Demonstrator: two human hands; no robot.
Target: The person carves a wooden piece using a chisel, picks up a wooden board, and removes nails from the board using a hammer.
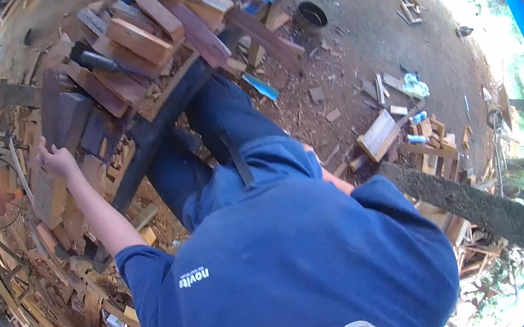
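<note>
Two hands show: left hand [60, 162] spread near timber [50, 197], right hand [311, 153] mostly hidden, grip impossible to tell.

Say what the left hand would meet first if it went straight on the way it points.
Probably the dark beam ahead of the left hand; depth is unclear, so it might brush the brown timber alongside first.
</note>
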